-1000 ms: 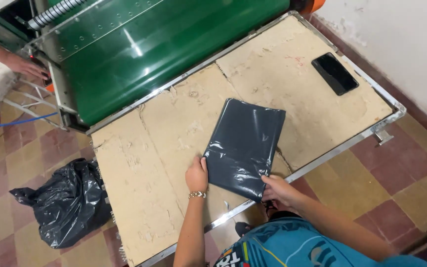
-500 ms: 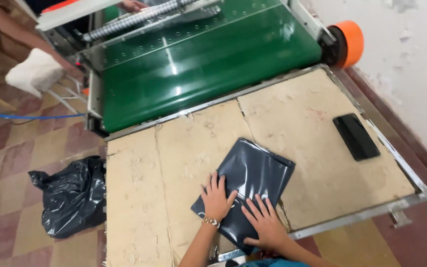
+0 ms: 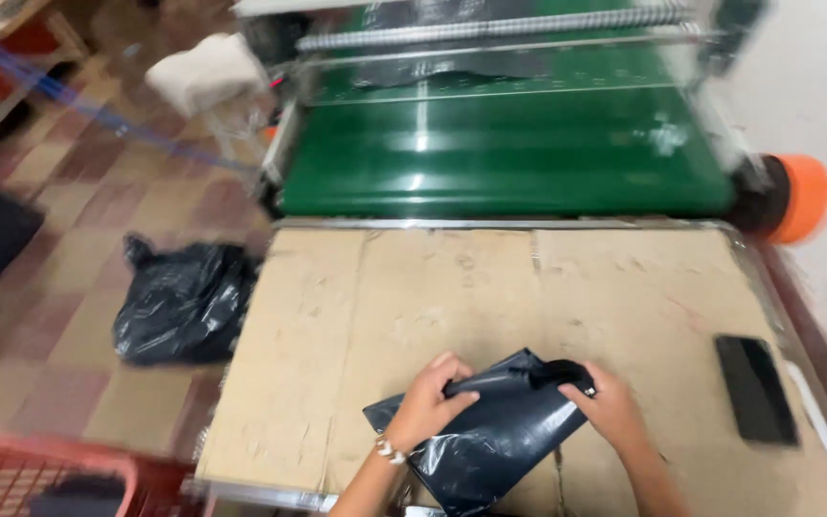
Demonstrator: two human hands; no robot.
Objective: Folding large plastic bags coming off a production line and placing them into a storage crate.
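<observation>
A dark grey plastic bag stack (image 3: 490,436) lies folded near the front edge of a cardboard-covered table (image 3: 433,287). My left hand (image 3: 430,402) grips its upper left fold. My right hand (image 3: 607,407) grips the upper right corner, which is curled over. Both hands press the bag against the cardboard.
A black phone (image 3: 756,388) lies at the table's right edge. A green conveyor belt (image 3: 500,163) runs behind the table, with an orange roller end (image 3: 801,196) at right. A black bin bag (image 3: 184,302) sits on the tiled floor at left. A red crate (image 3: 40,479) stands at bottom left.
The view has swung left and squared up to the table. The bag, flat under my palms before, is now folded over and gripped by both hands.
</observation>
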